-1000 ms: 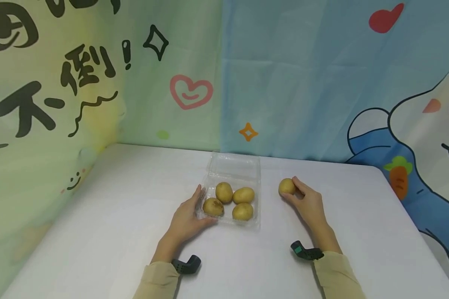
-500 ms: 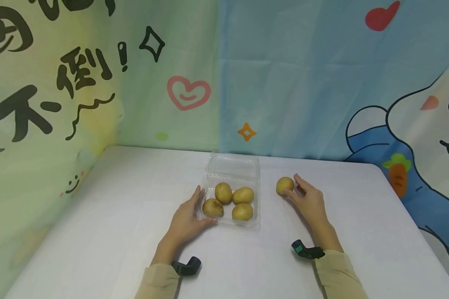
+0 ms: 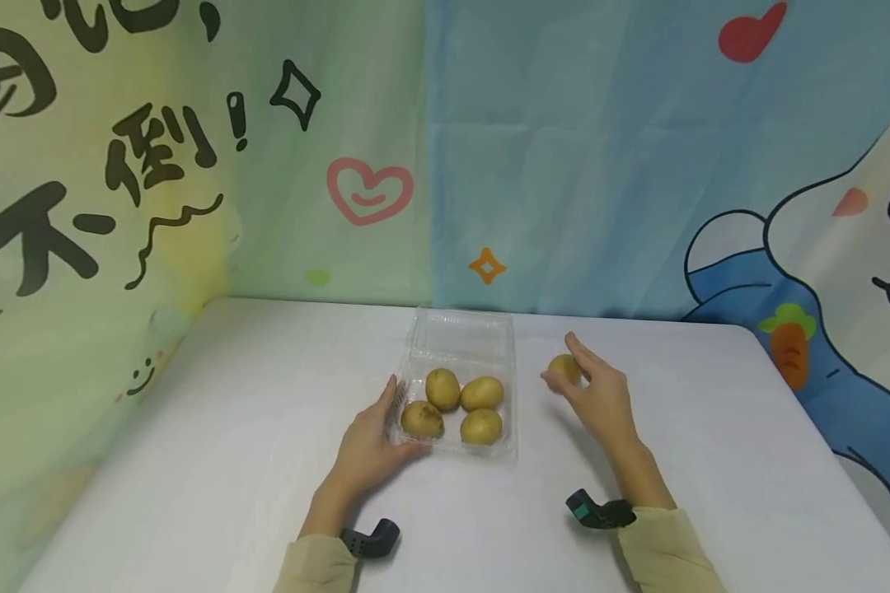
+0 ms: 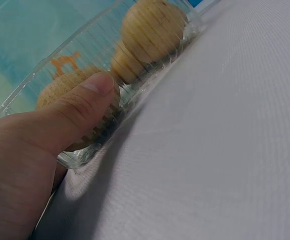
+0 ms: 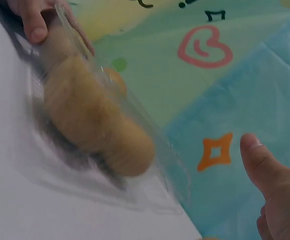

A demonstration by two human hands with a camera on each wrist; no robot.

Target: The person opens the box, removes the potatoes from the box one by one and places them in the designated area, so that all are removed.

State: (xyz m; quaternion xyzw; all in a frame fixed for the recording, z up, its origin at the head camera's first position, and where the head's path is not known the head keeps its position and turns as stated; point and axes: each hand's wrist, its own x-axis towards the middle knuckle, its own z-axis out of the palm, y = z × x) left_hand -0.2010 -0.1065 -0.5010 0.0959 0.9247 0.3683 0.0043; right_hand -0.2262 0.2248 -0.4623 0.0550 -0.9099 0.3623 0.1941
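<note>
A clear plastic clamshell box [image 3: 510, 403] stands on the white table with its lid [image 3: 463, 333] laid back. Several yellow-brown potatoes [image 3: 482, 393] lie in its tray, one with a dark patch [image 3: 422, 420]. My left hand [image 3: 371, 436] holds the box at its near left corner; its thumb [image 4: 87, 97] presses on the front wall in the left wrist view. To the right of the box, a single potato [image 3: 561, 366] is partly hidden behind my right hand [image 3: 601, 399]. That hand's thumb [image 5: 260, 165] and fingers are spread, and nothing sits between them in the right wrist view.
The white-covered table [image 3: 267, 494] runs back to a printed cloth backdrop [image 3: 526, 165] with a bear drawing on the right. Dark wrist devices sit on both wrists, the left one [image 3: 371, 539] and the right one [image 3: 599, 511].
My right hand has let go of the single potato and risen over it, its fingers spreading. The left hand and the box have stayed in place, while the head view has shifted slightly.
</note>
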